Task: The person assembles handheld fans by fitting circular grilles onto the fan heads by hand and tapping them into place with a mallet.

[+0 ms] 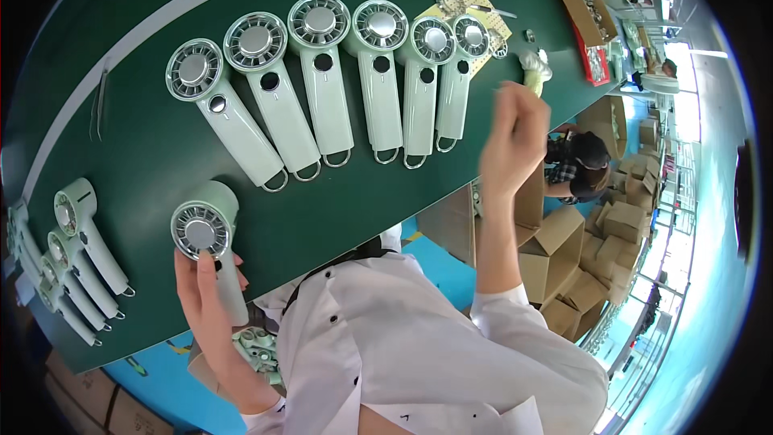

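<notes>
A pale green handheld fan (202,230) with a silver hub and a ring of dark blades is held at its handle by my left hand (203,294), the thumb resting just below the fan face. My right hand (515,133) is raised above the table's right edge, fingers curled and a little blurred; whatever they pinch, if anything, is hidden. Just beyond it lies a small bundle with a whitish top and yellowish lower part (535,72). Across the table, several matching fans (320,64) lie in a fanned row, faces up, with metal loops at their handle ends.
More fans (84,225) lie at the table's left end. Tweezers (100,103) rest at the far left. A yellow perforated board (483,4) carries loose ring parts. A parts carton (584,12) stands at the far right. Below it a co-worker (586,163) is among cardboard boxes (551,254).
</notes>
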